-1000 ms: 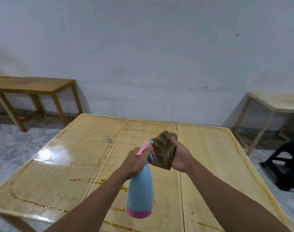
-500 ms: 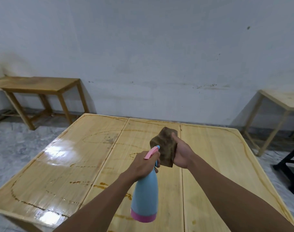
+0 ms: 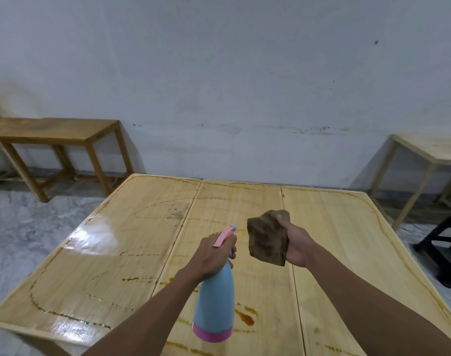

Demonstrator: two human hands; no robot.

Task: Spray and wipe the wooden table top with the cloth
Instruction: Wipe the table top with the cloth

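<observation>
A large wooden table top made of three planks fills the lower view, glossy and wet, with brown streaks and drips across it. My left hand grips the neck of a light blue spray bottle with a pink base and pink trigger, held above the middle plank with the nozzle pointing away from me. My right hand holds a folded brown cloth upright in the air, just right of the bottle's nozzle.
A darker wooden side table stands against the wall at the back left. A pale wooden table stands at the back right, with a black plastic stool in front of it. The floor is grey marble; a white wall lies beyond.
Both hands have drifted apart: the cloth has moved slightly right, away from the nozzle, and a gap now shows between them. The view has also shifted a little.
</observation>
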